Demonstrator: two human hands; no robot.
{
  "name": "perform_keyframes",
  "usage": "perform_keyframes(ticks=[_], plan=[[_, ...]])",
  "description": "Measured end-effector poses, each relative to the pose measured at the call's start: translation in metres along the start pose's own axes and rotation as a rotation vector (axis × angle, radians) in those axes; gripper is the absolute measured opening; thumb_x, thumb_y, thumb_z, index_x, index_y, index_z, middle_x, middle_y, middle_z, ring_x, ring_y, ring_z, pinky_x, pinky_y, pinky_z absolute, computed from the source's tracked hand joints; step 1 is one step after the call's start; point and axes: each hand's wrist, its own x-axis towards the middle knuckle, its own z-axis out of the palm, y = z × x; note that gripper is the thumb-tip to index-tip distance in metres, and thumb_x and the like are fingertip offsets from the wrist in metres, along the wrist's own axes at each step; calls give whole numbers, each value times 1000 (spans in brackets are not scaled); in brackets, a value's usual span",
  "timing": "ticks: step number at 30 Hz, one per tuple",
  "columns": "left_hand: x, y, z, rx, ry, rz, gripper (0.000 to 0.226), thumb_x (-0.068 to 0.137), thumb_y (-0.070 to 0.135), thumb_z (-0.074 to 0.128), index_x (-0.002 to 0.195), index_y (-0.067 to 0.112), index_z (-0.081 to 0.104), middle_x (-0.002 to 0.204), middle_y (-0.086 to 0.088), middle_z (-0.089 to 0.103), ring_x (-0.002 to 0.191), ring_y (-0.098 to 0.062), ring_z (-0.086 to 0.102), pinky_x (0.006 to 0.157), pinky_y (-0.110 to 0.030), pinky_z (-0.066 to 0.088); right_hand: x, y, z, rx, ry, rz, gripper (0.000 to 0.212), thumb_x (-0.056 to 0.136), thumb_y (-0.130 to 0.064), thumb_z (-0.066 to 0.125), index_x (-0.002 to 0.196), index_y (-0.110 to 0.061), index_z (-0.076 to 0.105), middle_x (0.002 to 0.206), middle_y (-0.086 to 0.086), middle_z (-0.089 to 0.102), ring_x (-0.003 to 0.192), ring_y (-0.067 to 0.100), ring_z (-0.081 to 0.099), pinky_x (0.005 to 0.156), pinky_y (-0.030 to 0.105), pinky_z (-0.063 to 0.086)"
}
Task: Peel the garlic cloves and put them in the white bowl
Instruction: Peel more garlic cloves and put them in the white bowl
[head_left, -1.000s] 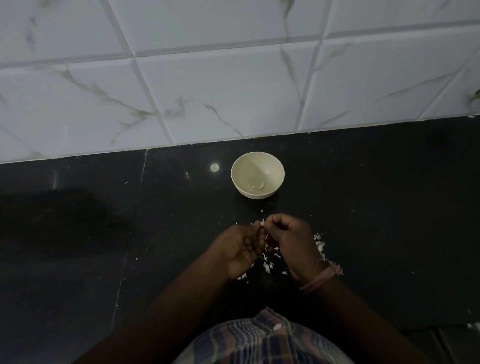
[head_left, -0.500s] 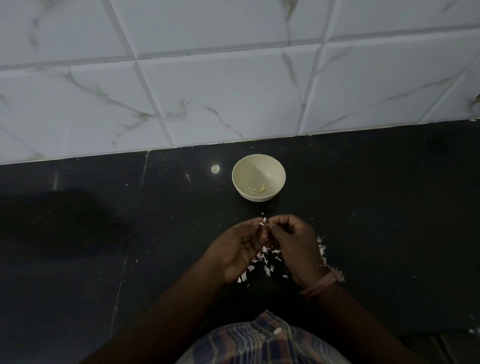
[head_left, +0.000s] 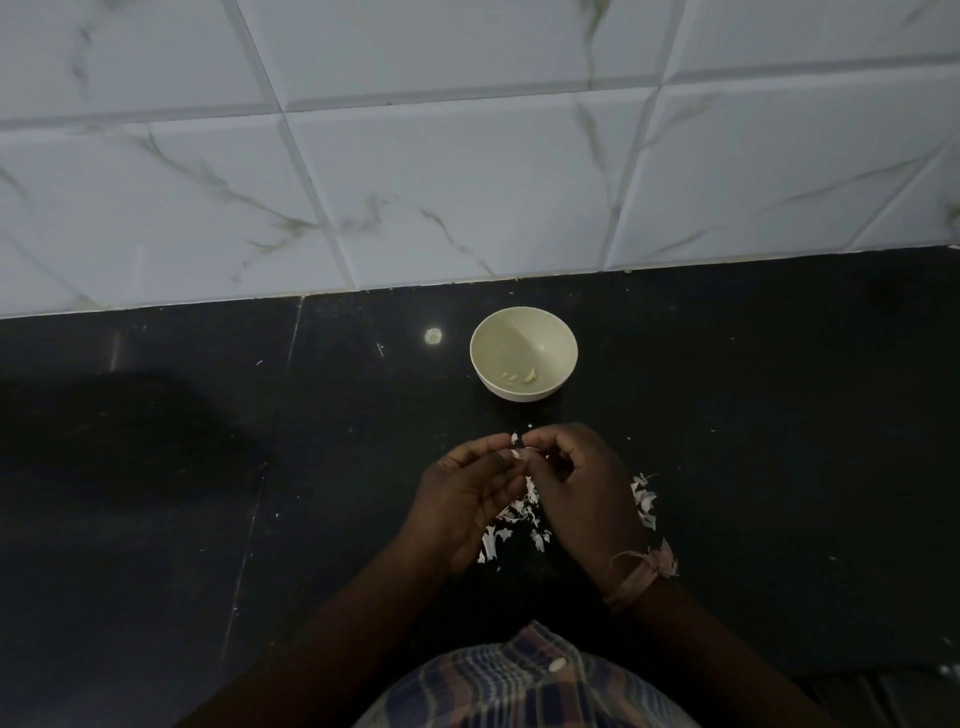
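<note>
Left hand (head_left: 467, 499) and right hand (head_left: 576, 483) met above dark polished stone table (head_left: 208, 519), fingertips together. Both grips narrow, pinching small pale garlic clove (head_left: 517, 453) between them; thin white skin flake (head_left: 515, 438) stuck up from it. Round white bowl (head_left: 550, 332) stood just beyond hands, near white marble-veined tiled wall (head_left: 467, 182), with few peeled yellowish clove pieces (head_left: 529, 375) inside. Scattered white papery peelings (head_left: 519, 514) lay on table under and beside hands. Frayed pink thread band (head_left: 644, 571) circled right wrist.
</note>
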Motion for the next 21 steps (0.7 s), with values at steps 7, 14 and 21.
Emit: perform_keyframes(ticks=[7,14,21], plan=[[-10,-1,-4,155,-5,83,16,95,-1,62,110,0,69,102,-21,75,87,-26,74,76,-32,62,-4,2,3,-27,-23,0,10,87,-11,77,93,-20,75,92,-11,67,87,-1,63,77,7,46],[-16,-10,-6,91,84,36,15,94,4,67,109,0,68,99,-21,76,83,-23,76,70,-28,62,-10,-10,0,402,-86,393,7,90,-6,72,88,-13,75,73,3,73,62,15,67,61,26,56],[-13,-20,-14,228,143,39,17,96,-6,58,104,0,71,100,-20,76,86,-25,74,78,-35,63,-14,-14,0,818,-95,649,12,93,3,63,86,0,72,64,12,62,54,18,56,53,25,50]])
